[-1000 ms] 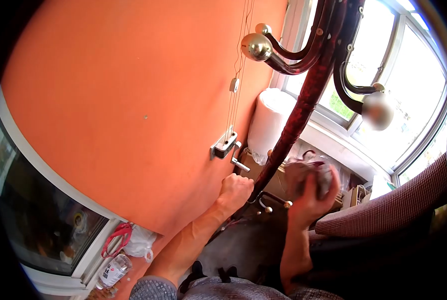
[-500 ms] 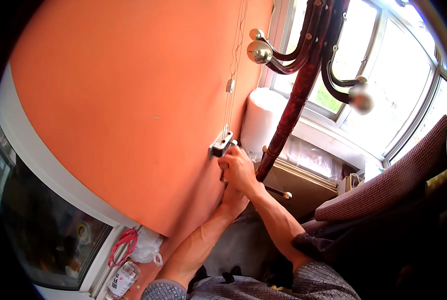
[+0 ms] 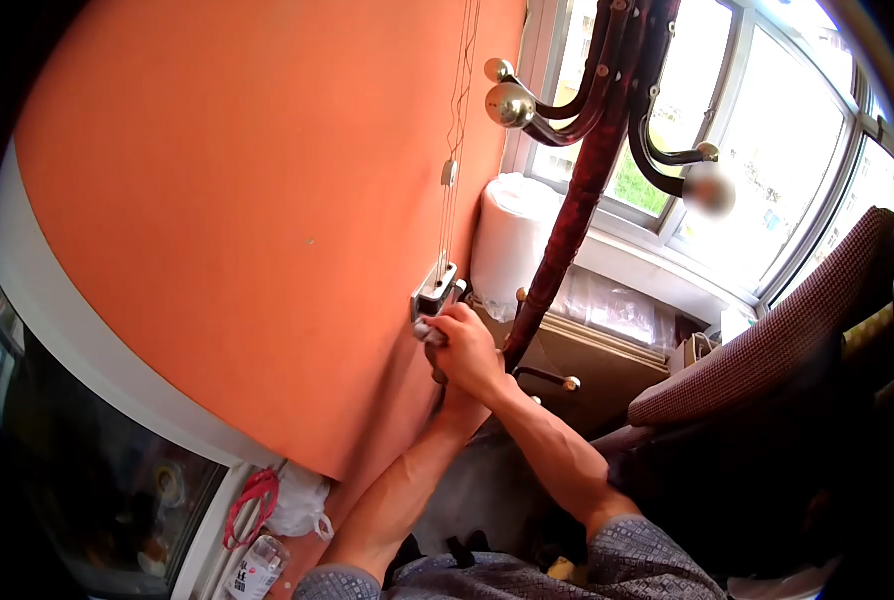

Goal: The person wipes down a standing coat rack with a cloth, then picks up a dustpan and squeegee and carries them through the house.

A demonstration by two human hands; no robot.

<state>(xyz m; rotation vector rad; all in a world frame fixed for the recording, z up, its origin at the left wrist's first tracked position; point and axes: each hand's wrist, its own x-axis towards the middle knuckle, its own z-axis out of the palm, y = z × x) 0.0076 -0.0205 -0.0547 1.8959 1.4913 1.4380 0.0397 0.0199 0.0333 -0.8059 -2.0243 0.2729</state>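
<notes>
Where my right hand (image 3: 472, 352) crosses over my left hand (image 3: 463, 402), its curled fingers grip a greyish piece (image 3: 428, 331) just below the wall winder (image 3: 434, 292); my left fingers are too hidden to tell. Well below the winder, leftward: 1 labelled bottle (image 3: 258, 569) and 1 white bag (image 3: 298, 502), contents unclear.

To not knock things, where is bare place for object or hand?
Floor between the forearms looks bare; a hand could pass along the wall left of the cords. Crowded: at the winder, with left hand and right hand; around bag and bottle.
</notes>
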